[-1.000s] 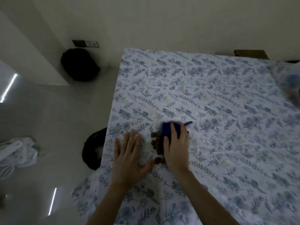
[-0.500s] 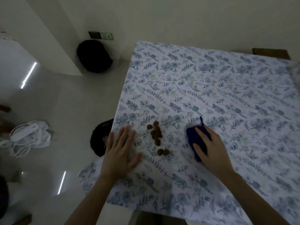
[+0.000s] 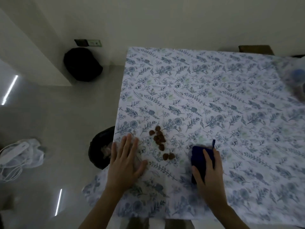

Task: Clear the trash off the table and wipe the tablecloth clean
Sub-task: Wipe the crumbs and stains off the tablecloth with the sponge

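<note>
Fingers (image 3: pixel 208 160) of right hand (image 3: pixel 211 177) flat along blue cloth (image 3: pixel 197 154); long axis near-to-far

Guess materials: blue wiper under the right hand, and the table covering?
Blue cloth: soft matte textile, possibly microfibre; it sits thick and folded, with a thin loop at one corner. Tablecloth: thin printed fabric, matte; it wrinkles and drapes at the near corner.

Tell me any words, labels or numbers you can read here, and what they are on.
None can be read.
The dark and green wall plate: any marks are too small and dim to read.
The white floral tablecloth: only leaves and flowers, no words.
The dark blue cloth: no label shows.
</note>
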`<state>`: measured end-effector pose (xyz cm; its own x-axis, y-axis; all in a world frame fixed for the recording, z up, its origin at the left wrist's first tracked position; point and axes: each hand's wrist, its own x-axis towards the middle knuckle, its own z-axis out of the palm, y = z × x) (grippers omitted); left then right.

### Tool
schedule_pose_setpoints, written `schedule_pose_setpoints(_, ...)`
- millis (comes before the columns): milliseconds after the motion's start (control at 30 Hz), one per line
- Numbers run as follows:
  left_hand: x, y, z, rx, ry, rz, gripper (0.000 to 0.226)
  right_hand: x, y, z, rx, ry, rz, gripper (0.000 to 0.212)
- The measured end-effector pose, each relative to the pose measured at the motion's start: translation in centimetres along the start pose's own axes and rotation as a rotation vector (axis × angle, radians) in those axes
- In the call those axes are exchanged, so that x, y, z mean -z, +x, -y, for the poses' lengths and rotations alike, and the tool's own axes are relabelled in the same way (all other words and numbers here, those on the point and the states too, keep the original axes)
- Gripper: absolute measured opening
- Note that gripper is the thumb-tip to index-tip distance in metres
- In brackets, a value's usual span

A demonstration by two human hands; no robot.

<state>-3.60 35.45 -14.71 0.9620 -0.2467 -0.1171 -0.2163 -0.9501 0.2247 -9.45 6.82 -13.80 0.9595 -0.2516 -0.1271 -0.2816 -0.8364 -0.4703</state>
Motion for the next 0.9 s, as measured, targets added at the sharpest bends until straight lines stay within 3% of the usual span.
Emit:
schedule_pose_setpoints(133, 0.0, 0.3, 0.5, -0.049, 0.0, 0.022, 0.086, -2.8, -1.7, 4.3, -0.127, 0.038, -0.076, 0.069)
schedule_pose_setpoints(300, 0.2, 2.7, 1.5, -0.143, 0.061, 0.061, 0.093, -5.4, 0.5, 8.3, -0.116, 0.041, -0.119, 0.069)
schedule_pose_setpoints(533, 0.3, 3.3, 2.7, -0.135, 0.039, 0.046, 0.088, -6.5, 4.6, 11.0, -0.128, 0.011, -0.155, 0.069)
schedule_pose_setpoints(733, 0.4, 3.3, 2.8, -0.127, 0.031, 0.035, 0.087, -6.1, 8.1, 12.1, 0.021, 0.047, -0.041, 0.059)
schedule_pose_setpoints(833, 0.5, 3.2, 2.8, -0.13, 0.012, 0.019, 0.085, -4.6, 8.9, 10.1, 0.138, -0.089, 0.021, 0.058)
schedule_pose_setpoints(900, 0.6, 3.1, 2.9, -0.132, -0.006, 0.007, 0.083, -3.3, 9.6, 8.7, 0.124, -0.167, 0.004, 0.055)
